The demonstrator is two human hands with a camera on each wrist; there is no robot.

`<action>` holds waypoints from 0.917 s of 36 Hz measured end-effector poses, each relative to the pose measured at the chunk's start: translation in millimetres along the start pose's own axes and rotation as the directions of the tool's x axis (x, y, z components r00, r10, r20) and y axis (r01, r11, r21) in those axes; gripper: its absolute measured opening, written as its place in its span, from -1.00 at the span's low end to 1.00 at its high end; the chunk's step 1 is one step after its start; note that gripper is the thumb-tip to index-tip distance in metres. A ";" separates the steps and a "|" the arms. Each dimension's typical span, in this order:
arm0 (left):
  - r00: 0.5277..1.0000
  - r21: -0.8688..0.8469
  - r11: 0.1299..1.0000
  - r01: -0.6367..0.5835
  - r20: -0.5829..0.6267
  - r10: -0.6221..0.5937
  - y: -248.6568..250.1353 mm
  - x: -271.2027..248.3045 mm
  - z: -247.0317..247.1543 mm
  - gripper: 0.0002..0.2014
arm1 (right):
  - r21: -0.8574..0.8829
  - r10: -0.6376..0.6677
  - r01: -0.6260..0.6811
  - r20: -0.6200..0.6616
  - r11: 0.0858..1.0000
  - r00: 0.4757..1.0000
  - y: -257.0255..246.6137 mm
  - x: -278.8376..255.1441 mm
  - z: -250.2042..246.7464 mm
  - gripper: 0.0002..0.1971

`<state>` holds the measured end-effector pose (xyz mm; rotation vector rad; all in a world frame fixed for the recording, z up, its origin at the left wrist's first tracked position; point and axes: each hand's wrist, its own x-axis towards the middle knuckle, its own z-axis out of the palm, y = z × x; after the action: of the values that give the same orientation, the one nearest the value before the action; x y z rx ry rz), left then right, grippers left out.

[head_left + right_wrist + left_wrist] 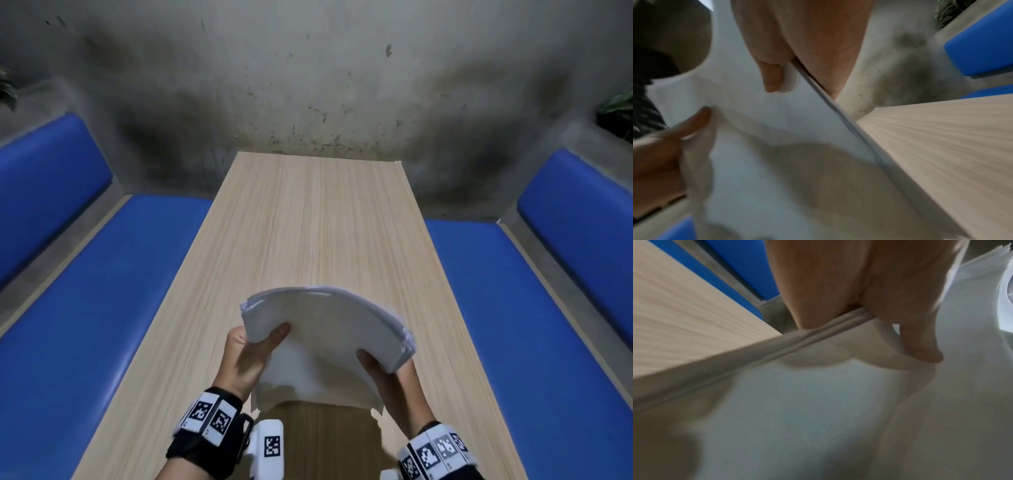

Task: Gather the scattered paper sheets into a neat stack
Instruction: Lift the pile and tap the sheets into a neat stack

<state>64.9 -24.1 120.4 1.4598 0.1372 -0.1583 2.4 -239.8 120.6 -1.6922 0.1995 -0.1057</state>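
Observation:
A stack of white paper sheets [325, 325] is held upright and bowed over the near end of the wooden table [308, 222]. My left hand [253, 346] grips its left edge, thumb on the front face. My right hand [387, 370] grips its right edge the same way. The sheet edges look a little uneven at the top and at the lower corners. In the left wrist view the thumb pinches the paper stack [818, 402] against the fingers [813, 288]. The right wrist view shows the paper stack [777, 138] pinched at its edge, with the left hand [670, 146] at the far side.
The table top beyond the stack is bare wood. Blue padded benches [120, 291] [513, 308] run along both sides. A stained concrete wall [308, 85] stands at the far end. Plant leaves [616, 102] show at the upper right.

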 end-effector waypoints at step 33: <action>0.993 0.060 0.998 0.021 -0.117 -0.014 -8.1 3.8 10.0 -0.85 | 0.046 0.084 -0.082 -0.036 0.996 0.996 4.0 8.4 -4.2 -0.67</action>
<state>67.0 -35.0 112.9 1.5298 0.2425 -0.0922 9.6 -246.0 116.9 -1.6364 0.2936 -0.0800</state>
